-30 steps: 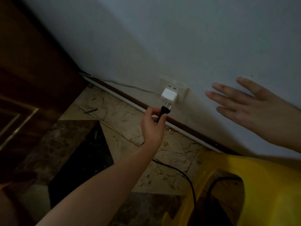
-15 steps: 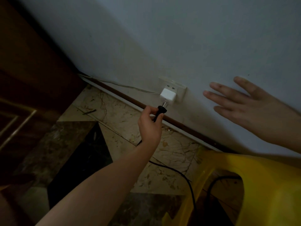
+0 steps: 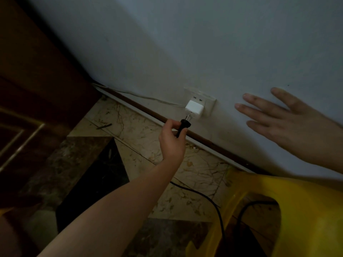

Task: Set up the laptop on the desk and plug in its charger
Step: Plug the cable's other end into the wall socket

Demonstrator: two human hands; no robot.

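My left hand (image 3: 171, 141) pinches a black charger plug (image 3: 184, 125) between thumb and fingers, its two metal prongs pointing up at the white adapter block (image 3: 194, 109). That block sits in the white wall socket (image 3: 204, 102) low on the wall. The prong tips are just below the block's lower edge; I cannot tell if they touch it. The plug's black cable (image 3: 209, 199) trails down across the floor toward me. My right hand (image 3: 289, 128) is spread flat with straight fingers against the pale wall to the right of the socket. No laptop is in view.
A yellow plastic chair (image 3: 306, 219) fills the lower right corner. A dark wooden door or cabinet (image 3: 37, 89) stands at the left. Marbled floor tiles (image 3: 130, 130) run along a brown skirting strip (image 3: 204, 143). A thin wire (image 3: 148, 98) runs along the wall toward the socket.
My left hand has carried the plug slightly left and closer under the white adapter block, turning the prongs upward. My right hand has stayed on the wall.
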